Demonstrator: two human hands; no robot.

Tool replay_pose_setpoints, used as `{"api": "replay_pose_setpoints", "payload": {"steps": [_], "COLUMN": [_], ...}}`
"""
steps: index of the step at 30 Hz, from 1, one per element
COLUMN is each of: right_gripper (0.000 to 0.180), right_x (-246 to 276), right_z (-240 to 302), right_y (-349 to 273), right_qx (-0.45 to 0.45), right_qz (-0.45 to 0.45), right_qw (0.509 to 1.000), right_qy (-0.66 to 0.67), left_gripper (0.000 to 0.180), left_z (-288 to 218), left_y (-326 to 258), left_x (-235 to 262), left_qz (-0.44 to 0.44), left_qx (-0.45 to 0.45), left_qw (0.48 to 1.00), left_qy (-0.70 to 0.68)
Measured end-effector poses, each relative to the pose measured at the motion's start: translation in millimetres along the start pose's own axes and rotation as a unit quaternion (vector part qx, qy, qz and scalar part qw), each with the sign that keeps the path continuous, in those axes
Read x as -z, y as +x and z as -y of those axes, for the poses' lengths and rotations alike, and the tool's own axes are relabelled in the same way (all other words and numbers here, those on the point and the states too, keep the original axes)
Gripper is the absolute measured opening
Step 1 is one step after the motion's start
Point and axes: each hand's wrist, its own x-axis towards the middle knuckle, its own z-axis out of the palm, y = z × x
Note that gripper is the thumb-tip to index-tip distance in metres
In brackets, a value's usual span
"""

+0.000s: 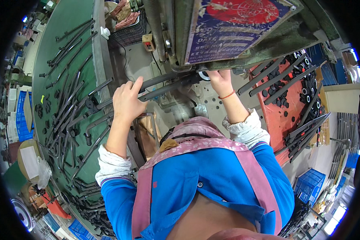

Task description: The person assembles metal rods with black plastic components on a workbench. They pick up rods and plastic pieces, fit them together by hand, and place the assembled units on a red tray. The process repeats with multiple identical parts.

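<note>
My left hand point(128, 100) is closed over a black metal tube frame point(164, 93), which has two roughly parallel bars. The bars run from above the green table at the left to beneath the green machine point(244, 58) in front of me. Close to the machine's lower edge, my right hand point(220, 82) has its fingers curled at the far end of the bars. What those fingertips hold is hidden by the machine. A white ring point(204, 76) shows just left of the right hand.
Many black bent tubes point(68, 116) lie on the green table point(48, 44) at left. On the red tabletop point(274, 116) at right are more tubes and small black parts. A small switch box point(149, 42) and a black crate point(128, 35) stand beyond. Blue crates point(310, 185) sit at lower right.
</note>
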Motion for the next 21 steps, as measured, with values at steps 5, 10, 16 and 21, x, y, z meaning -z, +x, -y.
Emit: {"api": "replay_pose_setpoints", "payload": {"steps": [5, 10, 16, 21], "right_gripper": [0.034, 0.031, 0.02, 0.023], "right_x": [10, 11, 7, 4], "right_z": [0, -1, 4, -2], "right_y": [2, 7, 18, 14], "right_qx": [0.14, 0.176, 0.03, -0.08], "right_qz": [0.002, -0.049, -0.052, -0.04], "right_qw": [0.968, 0.943, 0.985, 0.993], "right_qy": [-0.21, -0.278, -0.163, -0.083], "left_gripper": [0.054, 0.055, 0.056, 0.06], "left_z": [-3, -6, -6, -6], "left_y": [2, 10, 14, 17], "left_x": [3, 6, 9, 14], "left_qz": [-0.012, 0.01, 0.012, 0.021], "left_qx": [-0.008, -0.003, 0.003, 0.004], "left_qw": [1.0, 1.0, 1.0, 1.0], "left_qy": [0.009, 0.008, -0.006, -0.003]}}
